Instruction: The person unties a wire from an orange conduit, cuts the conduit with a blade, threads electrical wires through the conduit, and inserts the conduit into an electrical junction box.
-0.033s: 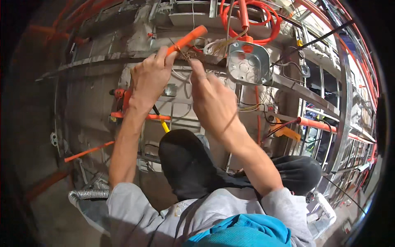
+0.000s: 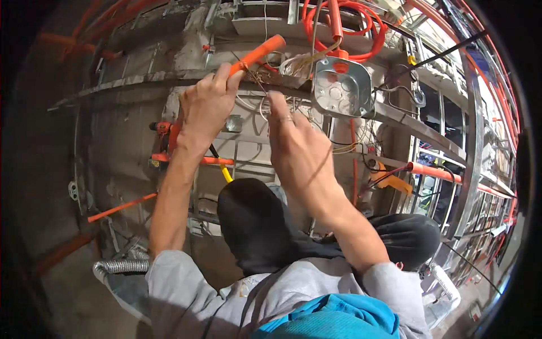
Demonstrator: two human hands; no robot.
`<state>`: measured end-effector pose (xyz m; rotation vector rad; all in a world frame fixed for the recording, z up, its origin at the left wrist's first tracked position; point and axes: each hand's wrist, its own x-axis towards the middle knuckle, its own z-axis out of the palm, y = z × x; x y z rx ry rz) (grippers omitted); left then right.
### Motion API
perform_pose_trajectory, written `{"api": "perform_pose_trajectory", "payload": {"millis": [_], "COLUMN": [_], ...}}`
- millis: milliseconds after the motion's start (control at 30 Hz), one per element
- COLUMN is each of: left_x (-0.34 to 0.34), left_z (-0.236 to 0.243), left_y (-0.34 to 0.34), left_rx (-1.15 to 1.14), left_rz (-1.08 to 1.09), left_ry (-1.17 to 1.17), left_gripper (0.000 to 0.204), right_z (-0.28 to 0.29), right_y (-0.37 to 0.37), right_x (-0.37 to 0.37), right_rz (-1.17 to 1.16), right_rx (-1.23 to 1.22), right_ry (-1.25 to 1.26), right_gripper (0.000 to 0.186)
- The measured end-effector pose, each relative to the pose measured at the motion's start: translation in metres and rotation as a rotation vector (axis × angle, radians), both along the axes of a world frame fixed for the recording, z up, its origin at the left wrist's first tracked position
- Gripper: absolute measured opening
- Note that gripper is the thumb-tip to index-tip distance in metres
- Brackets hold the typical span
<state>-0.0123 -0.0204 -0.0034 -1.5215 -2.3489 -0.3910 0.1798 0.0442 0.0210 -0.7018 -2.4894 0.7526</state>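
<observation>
My left hand point(image 2: 206, 107) is wrapped round a short orange conduit pipe point(image 2: 262, 52), which slants up to the right. A thin brownish wire point(image 2: 257, 79) is wound about the pipe near my fingers. Its loose end runs down to my right hand point(image 2: 299, 141), whose thumb and forefinger are pinched on it. To the right of the pipe hangs a square metal junction box point(image 2: 341, 87), with an orange conduit fitting at its top. Pale wires point(image 2: 296, 65) bunch beside the box. My fingertips partly hide the wire's end.
A coiled orange tube point(image 2: 379, 39) is behind the box. On the left lies a red-and-black power tool point(image 2: 164, 129), near a yellow handle point(image 2: 227, 174). A yellow-orange gun-shaped tool point(image 2: 392, 179) is at right. Metal rails point(image 2: 423, 133) cross the work area, and my bent knees are below.
My right hand has moved down and slightly right, away from the pipe, with more of the thin wire now showing. My left hand and the pipe have stayed in place.
</observation>
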Motion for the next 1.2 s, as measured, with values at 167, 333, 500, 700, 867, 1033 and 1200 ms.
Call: {"api": "perform_pose_trajectory", "payload": {"millis": [167,333,500,700,867,1033,1200], "left_x": [-0.004,0.011,-0.001,0.009,0.005,0.005,0.004], "left_z": [-0.007,-0.004,-0.008,-0.008,-0.005,-0.001,-0.012], "left_y": [0.008,0.004,0.009,-0.001,0.004,0.002,0.007], "left_rx": [0.016,-0.037,-0.017,0.038,-0.059,-0.023,-0.007], "left_rz": [-0.015,-0.021,-0.035,-0.065,0.016,-0.034,-0.026], "left_ry": [0.024,0.023,0.002,0.040,-0.026,0.020,0.048], "left_gripper": [0.031,0.030,0.034,0.033,0.027,0.029,0.028], "right_z": [-0.013,0.000,-0.007,-0.007,-0.011,-0.010,-0.020], "right_y": [0.016,0.008,0.012,-0.002,0.012,-0.010,0.009], "right_x": [-0.029,-0.011,-0.039,-0.003,-0.025,0.009,-0.015], "right_rz": [-0.025,-0.062,-0.061,-0.089,-0.035,-0.079,-0.072], "right_rx": [-0.013,0.002,0.021,0.005,0.014,-0.018,0.034], "right_ry": [-0.065,-0.165,-0.160,-0.047,-0.093,-0.045,-0.036], "right_gripper": [0.049,0.048,0.047,0.037,0.047,0.047,0.043]}}
